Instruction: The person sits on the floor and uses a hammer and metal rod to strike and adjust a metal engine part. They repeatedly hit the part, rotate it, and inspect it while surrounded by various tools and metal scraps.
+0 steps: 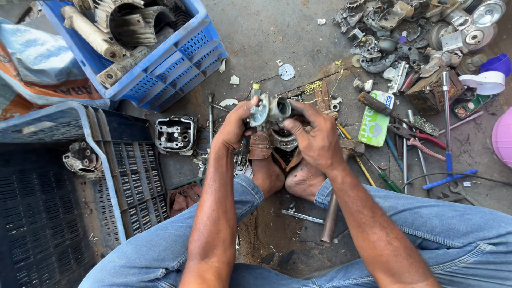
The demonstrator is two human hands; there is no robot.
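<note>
now both hands grip small metal carburettor (271, 110) over floor, above feet. left hand (233, 128) fingers closed on 9 o'clock side, right hand (314, 137) fingers wrapped at 3 o'clock. best: steady body, turn slowly, keep bore visible.

From my remote view, everything rests on a stained grey concrete floor (277, 37). A blue slatted plastic crate (176, 58) of grey metal engine castings sits at upper left, with a darker blue crate (106, 160) just below it. A square aluminium cylinder head (174, 134) lies beside that. To the right I see a green rectangular packet (375, 120), a wire brush (394, 113), a blue-handled T-wrench (447, 133), and a heap of grey metal scrap parts (405, 32).
</note>
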